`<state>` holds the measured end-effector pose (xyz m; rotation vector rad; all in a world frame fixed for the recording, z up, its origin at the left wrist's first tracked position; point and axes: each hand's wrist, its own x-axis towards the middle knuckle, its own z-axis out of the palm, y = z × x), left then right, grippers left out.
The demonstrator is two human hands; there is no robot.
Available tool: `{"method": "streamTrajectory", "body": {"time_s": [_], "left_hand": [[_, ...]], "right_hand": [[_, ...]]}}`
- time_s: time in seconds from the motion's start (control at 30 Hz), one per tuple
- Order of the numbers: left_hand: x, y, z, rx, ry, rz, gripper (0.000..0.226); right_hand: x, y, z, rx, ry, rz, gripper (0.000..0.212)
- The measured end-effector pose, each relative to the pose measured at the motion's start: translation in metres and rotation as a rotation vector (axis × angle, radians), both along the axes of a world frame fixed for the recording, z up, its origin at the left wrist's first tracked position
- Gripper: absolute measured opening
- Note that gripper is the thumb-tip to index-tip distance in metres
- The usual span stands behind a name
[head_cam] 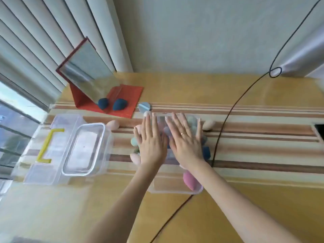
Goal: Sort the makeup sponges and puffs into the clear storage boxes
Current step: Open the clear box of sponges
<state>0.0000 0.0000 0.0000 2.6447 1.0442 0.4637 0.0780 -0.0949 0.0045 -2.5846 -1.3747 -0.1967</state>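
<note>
Both hands lie flat with straight fingers on top of a clear storage box [175, 189] in the middle of the table. My left hand [151, 140] covers its left side, my right hand [185, 141] its right side. Inside the box I see a pink sponge [190, 179] near the front and grey and dark blue sponges under my hands. Beige sponges lie outside it: one [113, 124] at the left, one [208, 125] at the right. A dark blue sponge [120, 104] and a grey-blue round puff [144, 106] sit further back. A second clear box [84, 149] stands open at the left.
A clear lid with a yellow handle [46, 146] lies left of the open box. A mirror on a red stand [84, 74] leans at the back left, reflecting the blue sponge. A black cable [222, 130] runs across the table right of the box. Blinds hang behind.
</note>
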Motion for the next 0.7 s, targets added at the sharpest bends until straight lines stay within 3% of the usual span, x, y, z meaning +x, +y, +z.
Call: {"method": "streamTrajectory", "body": {"time_s": [0.07,0.4,0.53,0.7], "left_hand": [[0.004,-0.006,-0.01,-0.078,-0.008,0.012,0.061],[0.006,-0.005,-0.031,0.016,-0.001,-0.056,0.07],[0.002,-0.007,-0.029,-0.004,0.015,-0.075,0.048],[-0.005,-0.002,-0.033,-0.013,-0.02,-0.193,0.046]], "right_hand": [[-0.004,0.003,-0.013,-0.064,0.006,-0.038,0.06],[-0.008,0.008,-0.029,-0.023,0.119,-0.09,0.058],[-0.007,0.008,-0.027,-0.001,0.164,-0.096,0.049],[-0.009,0.005,-0.026,0.049,0.162,-0.086,0.047]]}}
